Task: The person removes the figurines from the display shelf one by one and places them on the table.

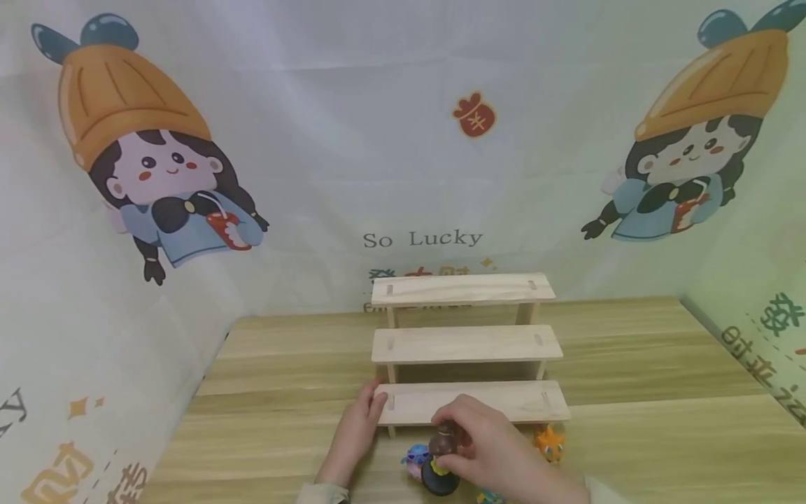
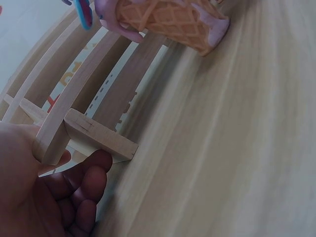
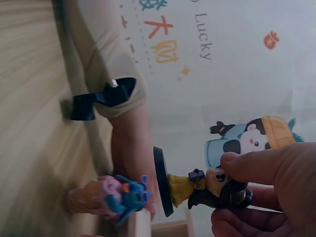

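Observation:
A small figurine (image 1: 443, 448) with dark hair, a yellow dress and a round black base is pinched by its head between the thumb and fingers of my right hand (image 1: 488, 444). In the right wrist view the whole figurine (image 3: 183, 188) shows, its base off the table. My left hand (image 1: 359, 427) grips the left end of the lowest board of a three-step wooden display shelf (image 1: 412, 401); curled fingers (image 2: 94, 182) show below that board in the left wrist view. Near the held figurine stands a blue figure on a pink ice-cream cone (image 3: 113, 197).
An orange figure (image 1: 550, 444) stands in front of the shelf's right end. Part of a teal figure (image 1: 490, 497) shows at the bottom edge, beneath the right forearm. The wood-grain table (image 1: 277, 392) meets a printed cloth backdrop (image 1: 327, 175) behind the shelf.

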Demonstrator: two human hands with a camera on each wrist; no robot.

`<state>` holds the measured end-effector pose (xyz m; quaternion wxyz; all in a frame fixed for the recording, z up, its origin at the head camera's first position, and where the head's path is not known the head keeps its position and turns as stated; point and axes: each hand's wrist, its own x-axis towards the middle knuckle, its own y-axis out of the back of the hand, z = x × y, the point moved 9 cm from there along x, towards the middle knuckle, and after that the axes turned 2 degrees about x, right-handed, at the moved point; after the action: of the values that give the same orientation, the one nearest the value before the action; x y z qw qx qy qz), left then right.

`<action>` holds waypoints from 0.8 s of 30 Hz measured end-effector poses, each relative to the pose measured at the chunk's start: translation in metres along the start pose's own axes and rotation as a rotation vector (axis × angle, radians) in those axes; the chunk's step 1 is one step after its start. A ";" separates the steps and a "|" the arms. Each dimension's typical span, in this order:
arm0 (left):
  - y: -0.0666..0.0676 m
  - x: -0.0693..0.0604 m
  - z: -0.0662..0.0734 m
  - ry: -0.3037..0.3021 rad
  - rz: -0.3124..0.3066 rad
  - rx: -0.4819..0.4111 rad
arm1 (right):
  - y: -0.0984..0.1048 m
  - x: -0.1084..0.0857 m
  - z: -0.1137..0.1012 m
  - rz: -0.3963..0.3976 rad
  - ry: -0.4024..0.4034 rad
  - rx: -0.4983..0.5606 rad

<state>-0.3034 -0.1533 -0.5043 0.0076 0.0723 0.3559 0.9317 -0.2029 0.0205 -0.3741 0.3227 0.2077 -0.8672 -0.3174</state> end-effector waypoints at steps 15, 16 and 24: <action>0.001 -0.002 0.000 0.002 0.007 0.013 | -0.047 -0.033 0.004 -0.082 0.176 -0.186; 0.001 -0.002 0.000 0.002 0.008 0.013 | -0.049 -0.034 0.005 -0.077 0.179 -0.198; 0.001 -0.002 0.000 -0.003 0.017 0.018 | -0.064 -0.040 0.009 -0.132 0.175 -0.265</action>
<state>-0.3013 -0.1543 -0.5038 -0.0005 0.0770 0.3636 0.9284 -0.1711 0.0011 -0.4407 0.4000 0.2467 -0.7708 -0.4302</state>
